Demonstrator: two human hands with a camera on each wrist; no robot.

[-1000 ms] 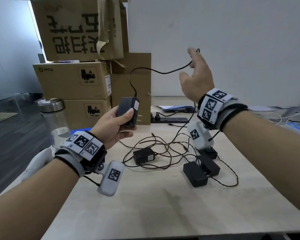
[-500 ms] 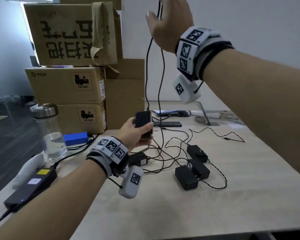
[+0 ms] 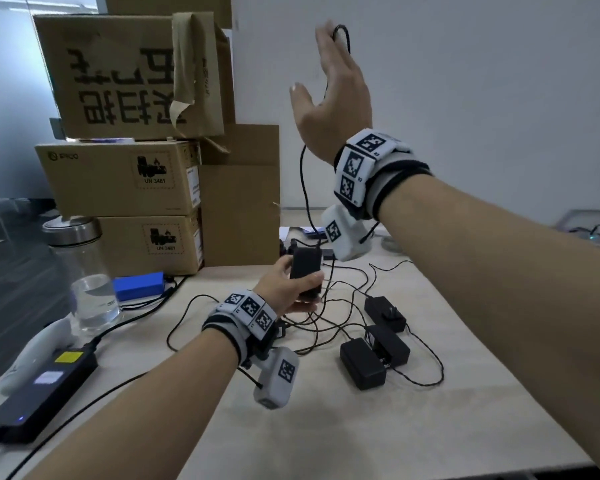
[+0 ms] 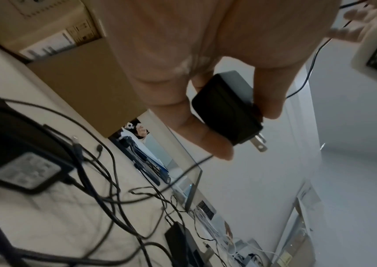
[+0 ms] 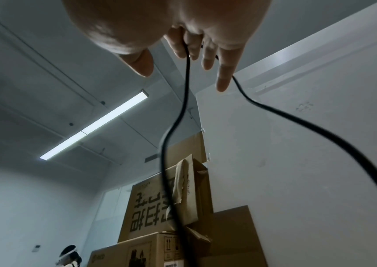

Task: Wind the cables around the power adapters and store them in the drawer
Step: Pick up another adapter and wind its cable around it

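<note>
My left hand (image 3: 291,292) grips a black power adapter (image 3: 305,271) just above the table; its plug prongs (image 4: 259,144) point away from the palm. The adapter's thin black cable (image 3: 303,188) runs up to my right hand (image 3: 333,81), raised high in front of the wall. There the cable (image 5: 186,75) is caught between the index and middle fingers, loops over the hand and drops past the little finger. Three more black adapters (image 3: 362,367) (image 3: 390,344) (image 3: 385,311) lie on the table among tangled cables (image 3: 326,320). No drawer is in view.
Stacked cardboard boxes (image 3: 118,178) stand at the back left. In front of them are a glass bottle with a steel lid (image 3: 84,271), a blue box (image 3: 139,285), a large black power brick (image 3: 42,389) and a white controller (image 3: 39,348). The table's front edge (image 3: 395,474) is near me.
My right hand has gone from chest height to high above the table, drawing the cable upward. My left hand, still holding the adapter, has moved lower and further forward.
</note>
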